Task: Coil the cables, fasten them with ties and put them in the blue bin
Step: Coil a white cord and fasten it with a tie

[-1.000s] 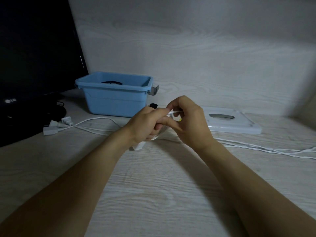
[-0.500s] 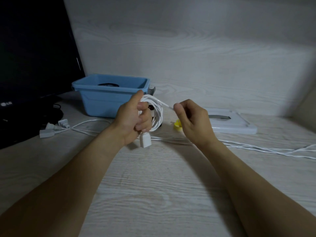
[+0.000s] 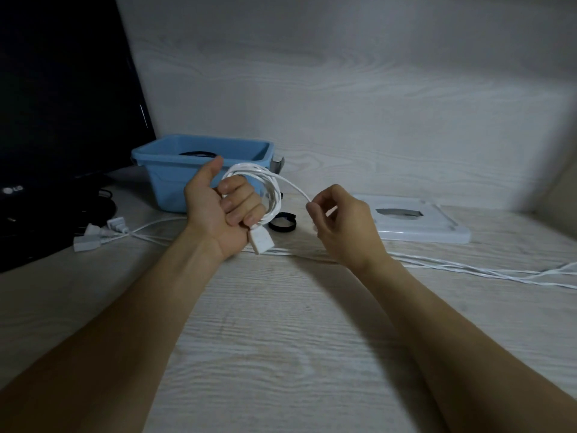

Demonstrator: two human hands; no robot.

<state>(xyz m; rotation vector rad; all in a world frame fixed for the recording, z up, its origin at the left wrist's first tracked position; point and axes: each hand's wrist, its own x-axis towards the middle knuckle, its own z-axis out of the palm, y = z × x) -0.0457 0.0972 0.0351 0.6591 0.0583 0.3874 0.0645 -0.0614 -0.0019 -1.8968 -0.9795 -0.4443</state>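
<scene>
Left hand (image 3: 218,210) is gripping the coil (image 3: 268,189) in curled fingers, near the bin (image 3: 175,182); right hand (image 3: 340,223) is pinching the cable's free run. Slack there is risking loops slipping off the fingers.

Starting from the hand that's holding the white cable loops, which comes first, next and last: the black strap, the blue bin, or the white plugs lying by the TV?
From the left hand, in the head view:
1. Black strap: on the desk just to its right, beside the white cable coil.
2. Blue bin: right behind the hand. The strap and the bin are close to call.
3. White plugs: off to the left, by the monitor.
</scene>
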